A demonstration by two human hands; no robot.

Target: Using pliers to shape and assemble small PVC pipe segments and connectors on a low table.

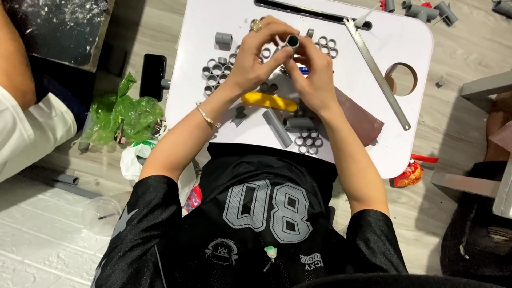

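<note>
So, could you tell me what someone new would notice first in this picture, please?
Both hands meet over the middle of the white table: the left hand and right hand together hold a short grey pipe piece, its open end facing up. Around them lie clusters of grey pipe rings, a yellow tool handle just below the hands, and a long saw slanting across the right side.

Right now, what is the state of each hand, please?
Left hand: closed on the grey pipe piece.
Right hand: closed on the same pipe piece.
</note>
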